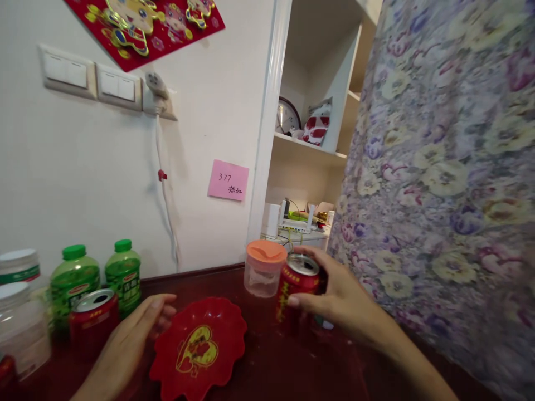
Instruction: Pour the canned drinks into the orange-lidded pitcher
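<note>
My right hand is wrapped round a red drink can with yellow lettering, its top opened, standing upright. Thumb in front, fingers behind the can. My left hand is held edge-on with fingers stretched out and nothing seen in it, between a second red can and a red scalloped plate that bears a gold heart print. A clear jar with an orange lid stands just behind and left of the held can.
Two green bottles and white-lidded plastic jars crowd the left side of the dark red table. A floral curtain hangs at the right. Behind are a wall with a plugged-in cord and a shelf.
</note>
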Motion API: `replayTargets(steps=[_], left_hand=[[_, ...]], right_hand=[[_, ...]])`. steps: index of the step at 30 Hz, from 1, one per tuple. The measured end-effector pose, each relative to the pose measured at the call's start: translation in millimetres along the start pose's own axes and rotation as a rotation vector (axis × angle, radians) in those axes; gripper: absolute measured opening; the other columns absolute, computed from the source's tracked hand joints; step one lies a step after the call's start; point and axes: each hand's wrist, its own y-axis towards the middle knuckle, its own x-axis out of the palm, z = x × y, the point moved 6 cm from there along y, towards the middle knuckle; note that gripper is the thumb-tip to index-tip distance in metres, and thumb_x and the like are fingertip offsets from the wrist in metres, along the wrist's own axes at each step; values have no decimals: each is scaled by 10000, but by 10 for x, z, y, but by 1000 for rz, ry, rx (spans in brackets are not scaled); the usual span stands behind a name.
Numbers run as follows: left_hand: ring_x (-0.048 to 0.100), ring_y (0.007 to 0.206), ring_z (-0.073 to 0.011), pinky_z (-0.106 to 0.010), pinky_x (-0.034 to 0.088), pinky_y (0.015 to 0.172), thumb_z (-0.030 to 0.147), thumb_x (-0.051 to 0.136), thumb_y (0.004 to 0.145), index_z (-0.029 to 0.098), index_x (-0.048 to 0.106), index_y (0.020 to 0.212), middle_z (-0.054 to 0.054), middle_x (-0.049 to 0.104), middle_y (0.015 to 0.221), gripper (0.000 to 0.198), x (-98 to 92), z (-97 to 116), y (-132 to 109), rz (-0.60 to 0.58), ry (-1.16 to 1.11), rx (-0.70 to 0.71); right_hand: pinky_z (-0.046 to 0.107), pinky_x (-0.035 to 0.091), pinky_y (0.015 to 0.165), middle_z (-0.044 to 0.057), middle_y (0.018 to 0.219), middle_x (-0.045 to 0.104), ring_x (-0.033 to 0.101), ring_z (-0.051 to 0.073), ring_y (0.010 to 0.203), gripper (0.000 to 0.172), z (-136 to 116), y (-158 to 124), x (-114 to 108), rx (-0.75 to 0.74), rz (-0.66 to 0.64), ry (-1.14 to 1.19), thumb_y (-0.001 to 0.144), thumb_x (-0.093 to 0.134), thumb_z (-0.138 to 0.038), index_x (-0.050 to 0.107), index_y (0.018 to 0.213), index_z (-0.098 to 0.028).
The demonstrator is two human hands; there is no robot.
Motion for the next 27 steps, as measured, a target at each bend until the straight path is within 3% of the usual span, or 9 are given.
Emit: replayTargets(steps=[5,9,12,18,22,27], left_hand=[[685,812,-268,-379,557,734,900,459,775,244,702,1048,-53,749,911,751,3,-70,33,-22,60,7],[695,817,-282,-372,570,705,895,499,744,238,714,1043,-63,757,913,753,-3,-137,55,-25,58,-25],[690,822,-274,-360,566,710,857,503,782,244,721,1037,-54,757,902,698,-8,-178,71,-30,54,-14],[666,803,-256,-328,544,671,806,527,830,247,723,1001,-31,747,850,616,19,-257,75,-41,-34,-40],[663,807,-230,-288,530,687,790,584,816,252,723,978,-1,752,836,579,40,-265,44,-46,-97,-68],[663,830,-249,-310,535,719,913,551,721,237,713,989,-17,758,858,745,19,-215,21,-61,-27,-104]], right_hand=[[420,504,953,81,1149,709,671,311,1045,734,559,150,-537,78,195,-305,670,847,-400,621,1344,-214],[402,495,964,124,1215,679,644,311,1114,784,1020,375,-696,116,319,-411,713,836,-365,554,1412,-151],[387,486,1000,128,1290,639,618,285,1172,797,1308,539,-666,155,361,-491,757,839,-300,502,1463,-149],[437,544,944,97,1192,626,635,236,1055,394,1717,736,-404,304,229,-665,1008,689,-398,606,1293,-140],[427,559,917,96,1188,618,636,230,1032,393,1925,754,-231,428,98,-789,1031,655,-439,606,1286,-143],[506,496,1017,96,1176,625,618,259,1099,422,2102,760,-83,563,-45,-964,1015,665,-477,615,1271,-144]])
